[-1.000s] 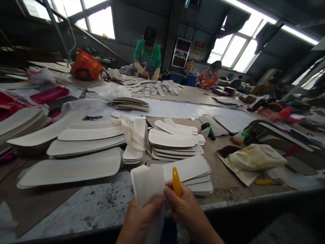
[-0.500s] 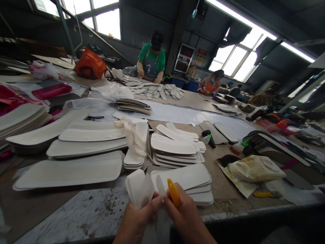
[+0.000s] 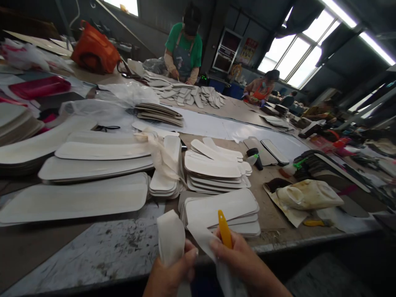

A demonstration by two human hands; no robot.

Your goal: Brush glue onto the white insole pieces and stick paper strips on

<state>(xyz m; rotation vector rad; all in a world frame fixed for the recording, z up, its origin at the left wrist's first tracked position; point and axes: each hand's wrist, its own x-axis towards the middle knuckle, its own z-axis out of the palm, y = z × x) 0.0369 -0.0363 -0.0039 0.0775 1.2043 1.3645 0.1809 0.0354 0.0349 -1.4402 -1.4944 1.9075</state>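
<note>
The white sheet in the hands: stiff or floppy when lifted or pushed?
Probably floppy: the white sheet curls over above the left hand, and a strip sags toward the right hand beside the yellow tool. It looks thin, so likely light. Pushed on the table, it would probably buckle rather than slide whole.

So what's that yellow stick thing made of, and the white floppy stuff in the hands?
The yellow tool in the right hand looks like smooth hard plastic: even bright colour, slight shine, stiff shape. The white sheet gripped by the left hand looks like thin matte fabric or foam lining, since it curls and folds softly; which one is hard to tell.
</note>
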